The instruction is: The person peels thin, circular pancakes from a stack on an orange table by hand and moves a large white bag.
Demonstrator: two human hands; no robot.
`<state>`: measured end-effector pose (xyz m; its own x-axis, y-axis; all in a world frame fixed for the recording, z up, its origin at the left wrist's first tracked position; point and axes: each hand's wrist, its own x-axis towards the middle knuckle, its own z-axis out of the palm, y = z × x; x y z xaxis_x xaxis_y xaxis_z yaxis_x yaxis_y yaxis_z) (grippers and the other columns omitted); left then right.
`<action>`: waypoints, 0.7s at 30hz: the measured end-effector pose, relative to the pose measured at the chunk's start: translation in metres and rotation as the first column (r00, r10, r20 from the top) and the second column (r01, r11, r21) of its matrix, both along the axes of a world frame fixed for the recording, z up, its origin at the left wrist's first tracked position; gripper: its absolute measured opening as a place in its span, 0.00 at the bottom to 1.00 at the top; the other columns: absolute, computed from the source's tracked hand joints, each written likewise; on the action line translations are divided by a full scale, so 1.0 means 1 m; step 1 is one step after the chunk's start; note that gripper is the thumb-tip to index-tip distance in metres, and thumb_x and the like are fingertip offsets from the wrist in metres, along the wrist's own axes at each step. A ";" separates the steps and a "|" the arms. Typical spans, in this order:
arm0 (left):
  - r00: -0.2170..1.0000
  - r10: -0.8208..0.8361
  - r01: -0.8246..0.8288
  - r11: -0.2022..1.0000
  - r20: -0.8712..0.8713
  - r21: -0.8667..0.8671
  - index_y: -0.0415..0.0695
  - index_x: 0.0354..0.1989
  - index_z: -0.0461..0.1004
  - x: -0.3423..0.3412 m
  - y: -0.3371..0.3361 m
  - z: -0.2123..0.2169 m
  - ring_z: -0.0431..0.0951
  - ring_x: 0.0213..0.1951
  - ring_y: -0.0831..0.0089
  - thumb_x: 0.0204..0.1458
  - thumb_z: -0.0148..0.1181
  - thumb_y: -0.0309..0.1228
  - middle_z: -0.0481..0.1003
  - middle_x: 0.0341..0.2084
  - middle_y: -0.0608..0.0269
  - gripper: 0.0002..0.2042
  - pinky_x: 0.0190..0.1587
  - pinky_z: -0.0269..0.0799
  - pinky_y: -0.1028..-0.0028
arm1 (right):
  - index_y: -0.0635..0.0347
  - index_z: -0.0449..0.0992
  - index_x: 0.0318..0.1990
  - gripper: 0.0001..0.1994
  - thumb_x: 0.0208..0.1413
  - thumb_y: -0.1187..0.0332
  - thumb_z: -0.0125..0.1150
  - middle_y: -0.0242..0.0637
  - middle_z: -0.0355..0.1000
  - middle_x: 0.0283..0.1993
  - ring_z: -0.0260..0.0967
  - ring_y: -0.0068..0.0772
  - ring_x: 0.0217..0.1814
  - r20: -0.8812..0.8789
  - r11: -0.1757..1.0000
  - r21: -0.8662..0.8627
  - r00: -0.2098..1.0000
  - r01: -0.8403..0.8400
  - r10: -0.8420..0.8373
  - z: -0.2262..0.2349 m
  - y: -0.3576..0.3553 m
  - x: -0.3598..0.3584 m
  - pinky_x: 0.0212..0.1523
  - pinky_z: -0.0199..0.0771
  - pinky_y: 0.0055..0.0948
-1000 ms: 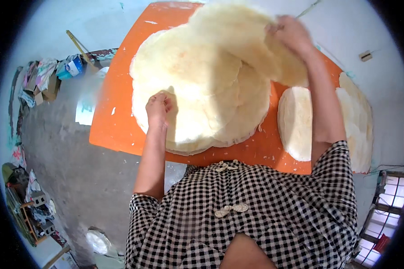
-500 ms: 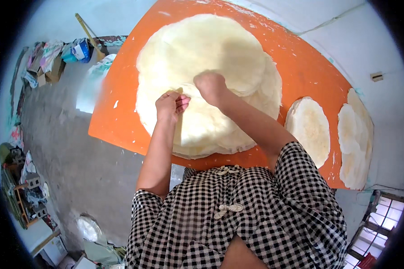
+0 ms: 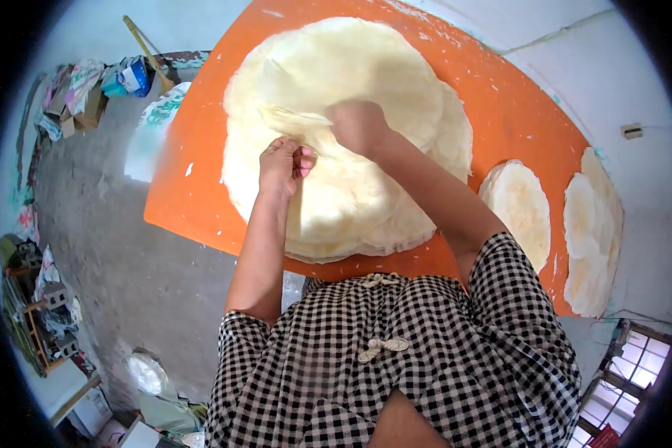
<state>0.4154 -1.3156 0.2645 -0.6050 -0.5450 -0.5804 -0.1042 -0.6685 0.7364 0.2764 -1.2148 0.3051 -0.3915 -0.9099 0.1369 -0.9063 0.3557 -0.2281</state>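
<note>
A broad stack of thin, pale round flatbreads [image 3: 351,67] lies on the orange table. Over its middle, my right hand [image 3: 358,128] is closed, slightly blurred, on the raised edge of the top flatbread. A folded, lifted strip of that flatbread [image 3: 295,119] stretches leftward from my right fist. Just below the strip, my left hand [image 3: 282,166] has thumb and fingers pinched together at the flatbread's edge. Exactly how much of the sheet lies within each grip is hidden by the fingers.
On the right part of the orange table [image 3: 190,198] lie a smaller oval flatbread [image 3: 517,213] and a further overlapping pile [image 3: 586,239]. A broom [image 3: 145,48], boxes [image 3: 89,112] and bags stand along the far left wall. The grey floor [image 3: 127,216] spreads at the left.
My right hand has moved slightly up and away, and a strip of the top flatbread now stands raised and folded between the hands. My left hand has barely shifted.
</note>
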 end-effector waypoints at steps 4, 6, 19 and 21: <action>0.999 0.028 -0.029 0.999 0.041 0.034 0.40 0.34 0.68 -0.007 0.007 0.016 0.71 0.17 0.73 0.55 0.44 0.27 0.73 0.22 0.59 0.06 0.18 0.66 0.77 | 0.58 0.75 0.23 0.06 0.40 0.71 0.51 0.44 0.73 0.26 0.72 0.47 0.30 -0.029 0.998 0.069 1.000 0.006 -0.004 -0.004 -0.005 0.009 0.31 0.72 0.41; 0.998 0.035 -0.037 0.999 0.058 0.027 0.40 0.35 0.68 -0.008 0.008 0.026 0.71 0.17 0.72 0.55 0.41 0.26 0.73 0.26 0.58 0.07 0.20 0.68 0.77 | 0.59 0.75 0.26 0.07 0.43 0.69 0.51 0.43 0.73 0.29 0.72 0.47 0.34 0.007 0.988 0.155 1.000 -0.009 0.008 -0.003 -0.005 0.017 0.33 0.72 0.41; 0.978 0.207 -0.189 0.917 0.014 -0.352 0.37 0.38 0.65 0.009 0.018 -0.002 0.70 0.25 0.77 0.53 0.50 0.30 0.69 0.27 0.62 0.09 0.22 0.67 0.77 | 0.58 0.70 0.28 0.05 0.42 0.69 0.54 0.43 0.70 0.25 0.70 0.46 0.30 -0.033 0.993 -0.052 0.994 0.102 -0.104 -0.010 0.002 0.019 0.28 0.69 0.42; 0.966 0.255 -0.248 0.959 0.040 -0.138 0.35 0.41 0.65 0.006 0.017 0.008 0.73 0.29 0.69 0.53 0.51 0.33 0.69 0.31 0.55 0.13 0.28 0.73 0.70 | 0.58 0.73 0.25 0.05 0.43 0.70 0.50 0.45 0.71 0.23 0.71 0.47 0.26 0.063 0.986 -0.139 0.995 0.087 -0.079 0.005 0.004 0.007 0.26 0.70 0.43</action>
